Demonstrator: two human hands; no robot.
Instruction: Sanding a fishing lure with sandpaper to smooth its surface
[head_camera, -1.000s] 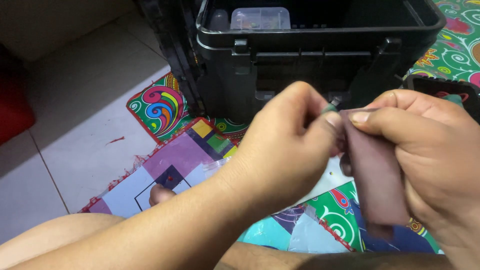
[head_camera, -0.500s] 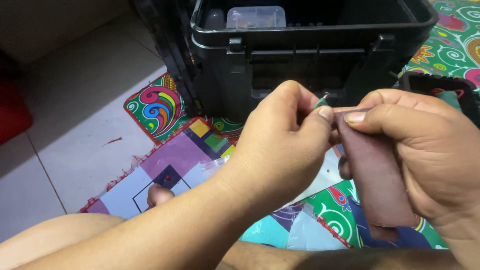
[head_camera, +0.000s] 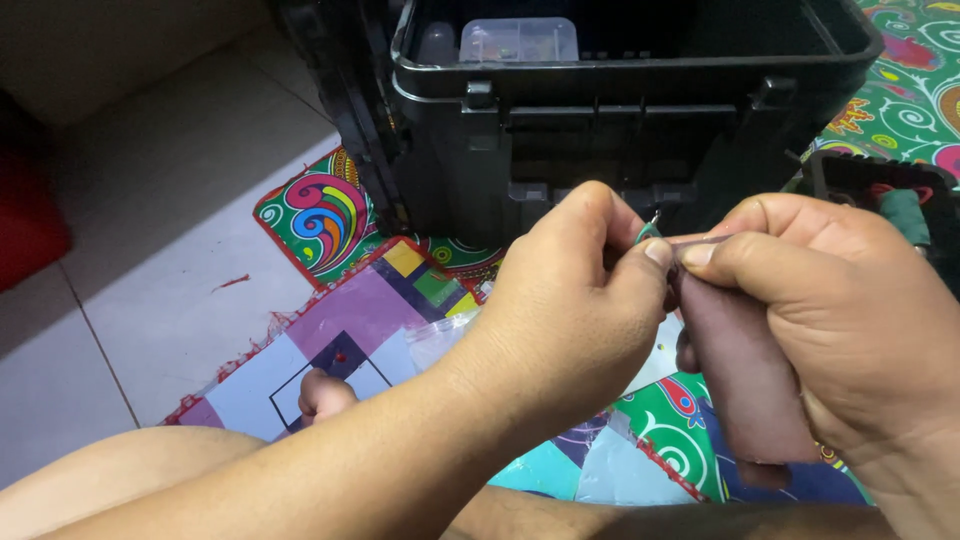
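Tiny hook (head_camera: 652, 228) pinched in the left hand (head_camera: 575, 300), right at the top edge of the brown cloth (head_camera: 745, 370).

Cloth hangs long-ways down from the right hand (head_camera: 850, 310), thumb clamping its top (hands touching, both closed). Black box (head_camera: 620, 110) stands just behind on the mat (head_camera: 340, 215); nothing between.

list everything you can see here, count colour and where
tool box: 1, black, open, top centre on the mat
small lidded container: 1, clear, inside the tool box
patterned mat: 1, multicolour, on the floor under the box and hands
tiled floor: pale, left
red object: 1, far left edge
brown strip: 1, hanging from the right hand
thin metal piece: 1, greenish, at the fingertips
left hand: 1, pinch grip on the metal piece
right hand: 1, pinching the brown strip
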